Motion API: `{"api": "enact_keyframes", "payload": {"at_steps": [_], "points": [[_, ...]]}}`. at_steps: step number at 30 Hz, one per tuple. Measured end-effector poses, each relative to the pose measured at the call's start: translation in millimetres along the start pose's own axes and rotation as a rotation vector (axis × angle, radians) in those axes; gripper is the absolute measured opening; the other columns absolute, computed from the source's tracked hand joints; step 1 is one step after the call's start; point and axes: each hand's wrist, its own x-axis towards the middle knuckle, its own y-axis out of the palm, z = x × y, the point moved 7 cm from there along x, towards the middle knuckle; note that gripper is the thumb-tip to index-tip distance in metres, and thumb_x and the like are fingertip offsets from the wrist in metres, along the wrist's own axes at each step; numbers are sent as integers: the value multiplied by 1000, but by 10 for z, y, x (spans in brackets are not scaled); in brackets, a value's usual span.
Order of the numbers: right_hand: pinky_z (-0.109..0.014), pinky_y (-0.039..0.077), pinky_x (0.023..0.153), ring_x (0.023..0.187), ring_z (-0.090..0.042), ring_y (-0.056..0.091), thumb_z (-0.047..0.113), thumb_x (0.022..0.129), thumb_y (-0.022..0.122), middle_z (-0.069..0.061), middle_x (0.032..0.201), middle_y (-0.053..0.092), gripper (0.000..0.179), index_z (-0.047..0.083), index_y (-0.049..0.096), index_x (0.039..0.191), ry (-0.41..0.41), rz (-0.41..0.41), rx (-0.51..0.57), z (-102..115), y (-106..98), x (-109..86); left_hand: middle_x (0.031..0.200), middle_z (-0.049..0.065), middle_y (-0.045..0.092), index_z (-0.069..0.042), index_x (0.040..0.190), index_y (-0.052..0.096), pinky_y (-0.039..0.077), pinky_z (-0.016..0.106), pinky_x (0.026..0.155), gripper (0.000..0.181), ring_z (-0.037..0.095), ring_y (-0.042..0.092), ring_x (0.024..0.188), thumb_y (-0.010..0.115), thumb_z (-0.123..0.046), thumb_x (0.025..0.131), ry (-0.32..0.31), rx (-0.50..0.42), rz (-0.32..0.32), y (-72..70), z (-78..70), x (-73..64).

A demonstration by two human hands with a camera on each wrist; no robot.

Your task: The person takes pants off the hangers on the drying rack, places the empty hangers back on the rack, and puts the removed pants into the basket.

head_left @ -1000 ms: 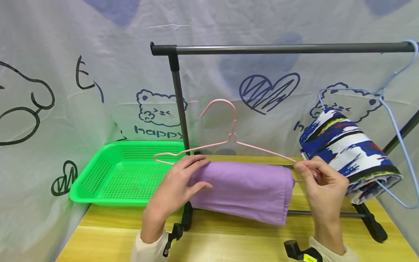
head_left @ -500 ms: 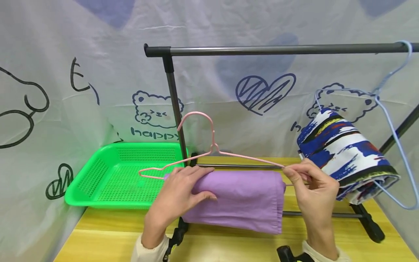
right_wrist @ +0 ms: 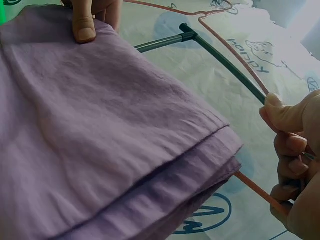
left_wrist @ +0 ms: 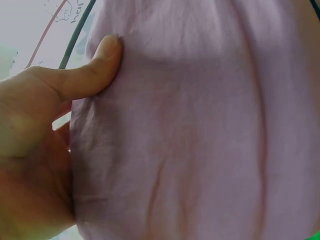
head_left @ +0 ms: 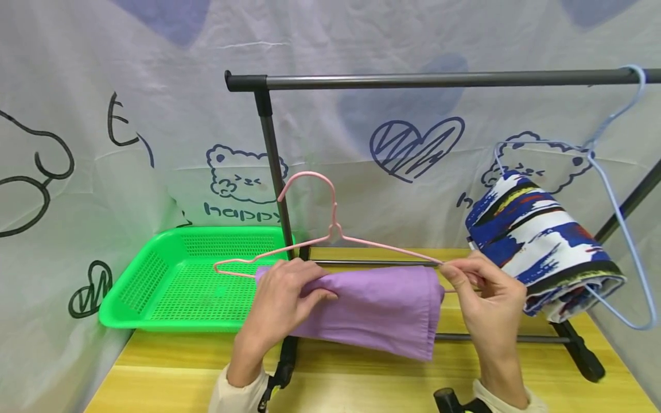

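Sleeves [head_left: 236,393] of pale fabric are covering both wrists at the near side. The left hand [head_left: 281,293] is partly closed: its thumb is pressing the front of the purple cloth [head_left: 379,310] and its fingers are reaching over the upper fold, pinching the fabric. The right hand [head_left: 482,287] is pinching the right shoulder of the pink hanger [head_left: 335,229] between thumb and forefinger; whether its other fingers are gripping the lower bar cannot be told. The cloth is hanging folded over that bar, between the two hands, with the bar projecting at both sides. The hook is pointing upward.

Beneath, a wood-grain tabletop [head_left: 356,390] is supporting a green basket [head_left: 170,325] at the left and a dark rack [head_left: 271,143]. The top rail [head_left: 413,81] is running above the pink hook, apart from it. At the right, a blue hanger [head_left: 621,215] is hanging from the rail, carrying a multicoloured cloth [head_left: 547,241]. Behind everything, a pale sheet [head_left: 330,34] with drawn hearts and bears is forming the backdrop.
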Motion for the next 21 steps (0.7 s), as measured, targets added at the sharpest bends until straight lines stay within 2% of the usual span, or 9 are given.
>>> {"api": "enact_keyframes", "payload": {"at_steps": [4, 10, 16, 21], "points": [[-14, 46, 56, 66, -10, 58, -28, 81, 67, -10, 79, 70, 11, -20, 69, 87, 19, 21, -21, -31, 7, -1, 83, -9, 71, -17, 88, 78, 47, 33, 69, 21, 9, 62, 76, 91, -28, 75, 6, -17, -40, -19, 16, 2], [-15, 50, 62, 70, -11, 62, -23, 83, 69, -12, 82, 71, 10, -18, 71, 92, 79, 65, -95, -49, 18, 5, 82, -8, 70, -13, 84, 79, 45, 31, 66, 17, 11, 58, 73, 92, -18, 73, 33, -23, -101, -74, 21, -4], [-16, 45, 58, 66, -11, 55, -14, 87, 73, -10, 84, 72, 8, -12, 74, 95, 197, 77, -239, -108, -29, 12, 83, -6, 72, -12, 83, 80, 47, 34, 71, 17, 14, 62, 76, 88, -4, 71, 48, -21, -186, -139, 21, -23], [-15, 45, 53, 62, -9, 56, -14, 86, 74, -10, 81, 72, 6, -14, 73, 92, 194, 85, -224, -95, -19, -1, 86, -4, 74, -10, 85, 81, 50, 36, 78, 15, 17, 66, 81, 85, -3, 73, 53, -12, -200, -169, -1, -21]]}}
